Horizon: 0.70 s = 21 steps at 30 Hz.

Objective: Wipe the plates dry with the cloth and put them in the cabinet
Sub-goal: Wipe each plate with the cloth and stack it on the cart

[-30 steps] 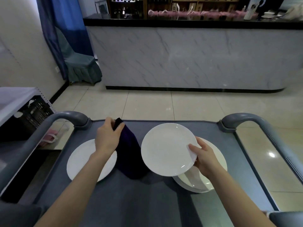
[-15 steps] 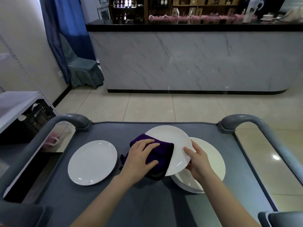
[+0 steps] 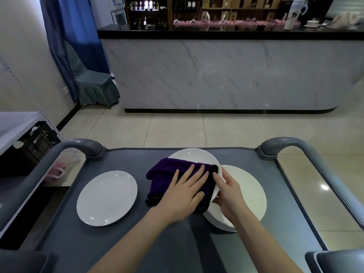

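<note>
Purple cloth (image 3: 163, 174) lies on the plate (image 3: 193, 156), left hand (image 3: 183, 194) pressing it, fingers spread; right hand (image 3: 228, 194) pinches that plate's right rim.

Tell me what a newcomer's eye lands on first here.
First, the dark purple cloth at the centre of the grey cart. The left hand presses it flat onto a white plate, which the right hand grips by its rim. Next come the stack of plates under that hand on the right and the single plate lying alone on the left.
</note>
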Available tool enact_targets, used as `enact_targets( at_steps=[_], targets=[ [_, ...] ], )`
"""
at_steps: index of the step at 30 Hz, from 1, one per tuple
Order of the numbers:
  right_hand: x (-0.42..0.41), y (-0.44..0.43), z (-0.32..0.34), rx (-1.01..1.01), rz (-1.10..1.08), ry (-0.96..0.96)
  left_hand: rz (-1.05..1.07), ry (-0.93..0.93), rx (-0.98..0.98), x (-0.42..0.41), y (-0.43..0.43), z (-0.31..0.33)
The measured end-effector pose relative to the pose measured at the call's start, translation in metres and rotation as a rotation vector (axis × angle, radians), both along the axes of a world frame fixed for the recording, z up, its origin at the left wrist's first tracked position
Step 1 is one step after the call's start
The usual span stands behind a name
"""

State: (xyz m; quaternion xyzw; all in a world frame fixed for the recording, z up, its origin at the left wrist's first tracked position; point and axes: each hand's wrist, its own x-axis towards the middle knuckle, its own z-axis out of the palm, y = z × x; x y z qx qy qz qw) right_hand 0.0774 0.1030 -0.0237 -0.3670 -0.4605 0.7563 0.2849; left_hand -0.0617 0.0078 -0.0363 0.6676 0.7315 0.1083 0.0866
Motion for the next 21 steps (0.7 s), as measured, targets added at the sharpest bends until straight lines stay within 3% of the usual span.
enact_targets(
  at_steps=[10,16,21],
  targets=[
    [0.012,0.011,0.016,0.099,-0.043,-0.024,0.220,-0.092,0.041,-0.037,-0.006,-0.004],
    [0.011,0.019,0.022,0.119,-0.097,-0.025,0.125,-0.126,0.044,-0.010,-0.044,-0.015],
    [-0.004,0.002,0.021,0.080,-0.061,-0.012,0.073,-0.147,0.058,0.021,-0.027,-0.005]
  ],
)
